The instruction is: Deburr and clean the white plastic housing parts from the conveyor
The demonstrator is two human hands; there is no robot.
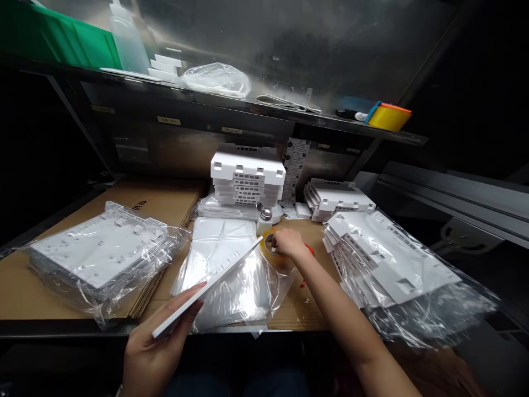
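My left hand (159, 342) grips a flat white plastic panel (210, 284), seen nearly edge-on and tilted up to the right. Beneath it lies a stack of clear plastic bags (231, 300). My right hand (288, 242) is over a roll of yellowish tape (268, 255), its fingers curled together. Something small and white shows at the fingertips, too small to name. Just behind the tape stands a small white bottle with a metal pump top (264, 219). A red-handled tool (309, 250) lies partly hidden behind my right forearm.
Bagged white panels lie on flat cardboard (124, 193) at left and in a pile (397, 259) at right. Stacked white panels (248, 168) stand at the back, more (339, 198) behind the right pile. A metal shelf (198, 99) overhead holds a green bin (61, 41) and yellow tape (389, 117).
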